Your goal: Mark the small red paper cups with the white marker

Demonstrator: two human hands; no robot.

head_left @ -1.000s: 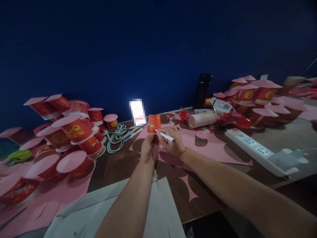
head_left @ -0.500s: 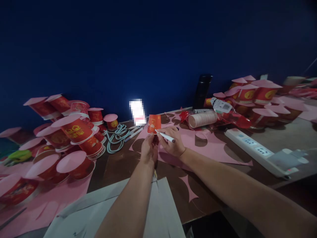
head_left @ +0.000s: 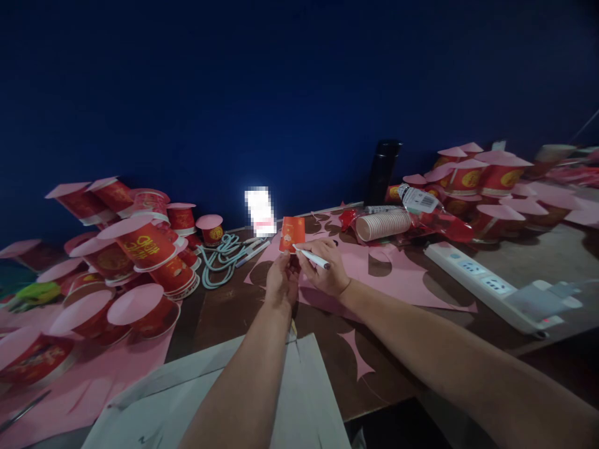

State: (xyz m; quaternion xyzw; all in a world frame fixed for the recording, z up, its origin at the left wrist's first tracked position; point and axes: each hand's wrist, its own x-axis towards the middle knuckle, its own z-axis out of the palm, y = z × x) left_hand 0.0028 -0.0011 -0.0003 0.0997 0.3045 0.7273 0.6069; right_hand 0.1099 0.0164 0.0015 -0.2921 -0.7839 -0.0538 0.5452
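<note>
In the frame's centre, our left hand [head_left: 282, 282] grasps a red cup [head_left: 292, 231]; our right hand [head_left: 328, 268] grips a pen [head_left: 313, 257], tip by the cup's lower edge.

The cup [head_left: 292, 231] was in the left hand [head_left: 281, 282], the pen [head_left: 313, 257] in the right hand [head_left: 329, 267]. Left of them lay the cord [head_left: 229, 244]; right, paper [head_left: 412, 289], then the strip [head_left: 482, 280], with bottle [head_left: 425, 202] and flask [head_left: 384, 171] behind it.

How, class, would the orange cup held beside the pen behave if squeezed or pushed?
The orange cup looks like smooth, printed paper, so it would probably feel light and dent if squeezed. Its rounded wall suggests it could roll if tipped over. The pen points at its lower part, so firm pressing might dimple it.
</note>
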